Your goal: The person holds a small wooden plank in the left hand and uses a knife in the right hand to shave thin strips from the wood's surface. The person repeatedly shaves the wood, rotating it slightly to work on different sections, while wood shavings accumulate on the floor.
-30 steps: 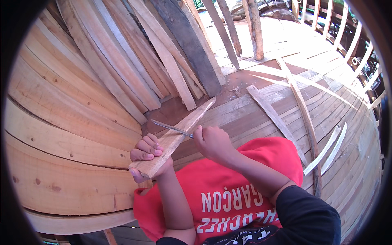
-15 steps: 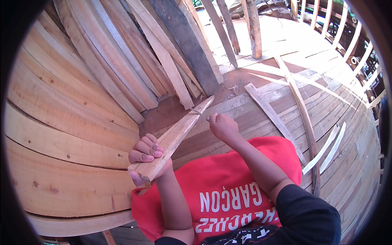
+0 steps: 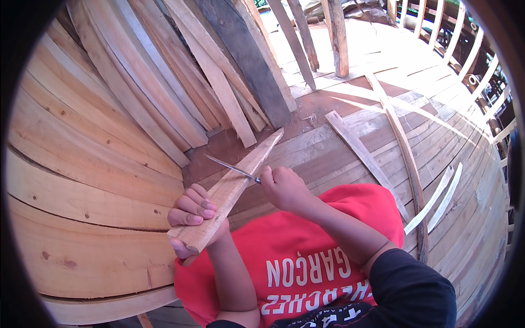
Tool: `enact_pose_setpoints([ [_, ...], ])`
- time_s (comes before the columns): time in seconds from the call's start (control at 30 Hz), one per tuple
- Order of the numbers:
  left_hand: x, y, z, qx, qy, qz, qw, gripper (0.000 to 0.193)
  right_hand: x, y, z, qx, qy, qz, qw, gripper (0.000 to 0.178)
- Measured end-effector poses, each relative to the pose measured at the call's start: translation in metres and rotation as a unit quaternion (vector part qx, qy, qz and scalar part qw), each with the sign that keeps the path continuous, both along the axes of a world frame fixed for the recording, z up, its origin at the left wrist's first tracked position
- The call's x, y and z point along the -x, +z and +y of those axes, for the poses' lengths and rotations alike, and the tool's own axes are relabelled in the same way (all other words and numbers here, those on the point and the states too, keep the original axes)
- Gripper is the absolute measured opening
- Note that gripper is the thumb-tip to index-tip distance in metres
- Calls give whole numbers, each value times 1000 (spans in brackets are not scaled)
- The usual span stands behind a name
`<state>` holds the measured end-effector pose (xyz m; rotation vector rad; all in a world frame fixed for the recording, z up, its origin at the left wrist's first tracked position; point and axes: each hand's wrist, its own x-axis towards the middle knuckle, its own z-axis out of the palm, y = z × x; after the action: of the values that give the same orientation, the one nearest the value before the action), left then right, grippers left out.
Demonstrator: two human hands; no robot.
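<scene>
My left hand (image 3: pixel 192 210) is wrapped round the near, wide end of a tapering wooden board (image 3: pixel 232 186). The board slants away to the far right, and its narrow tip is close to the floor by the stacked planks. In my closed right hand (image 3: pixel 284 188) is a slim-bladed knife (image 3: pixel 232 167). The knife's blade lies across the board's middle, its point sticking out past the left edge. Most of the handle is hidden inside my fist.
A curved plank wall (image 3: pixel 82 218) rises on the left, with boards (image 3: pixel 164 71) leaning beyond it. On the plank floor to the right lie a flat strip (image 3: pixel 366 158), a long curved batten (image 3: pixel 402 147) and pale offcuts (image 3: pixel 437 202). Red cloth (image 3: pixel 306 235) covers my lap.
The knife and my right hand have come nearer along the board, from close to its tip to its middle, with more blade now crossing it. My left hand keeps its grip, shifted slightly.
</scene>
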<state>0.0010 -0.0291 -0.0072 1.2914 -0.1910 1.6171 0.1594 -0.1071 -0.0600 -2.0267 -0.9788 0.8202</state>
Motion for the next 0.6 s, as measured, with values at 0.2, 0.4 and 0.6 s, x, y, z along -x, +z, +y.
enact_pose_setpoints([
  [0.2,-9,7,-3,6,-7,-10,1000,51,-68,-92,16,34,-116,-5,993,52],
  [0.4,-2,1,-5,-7,-1,11,1000,52,-1,8,4,5,2,29,1000,54],
  [0.6,-3,4,-1,26,2,-6,1000,52,-25,-48,19,-12,-79,3,997,55],
])
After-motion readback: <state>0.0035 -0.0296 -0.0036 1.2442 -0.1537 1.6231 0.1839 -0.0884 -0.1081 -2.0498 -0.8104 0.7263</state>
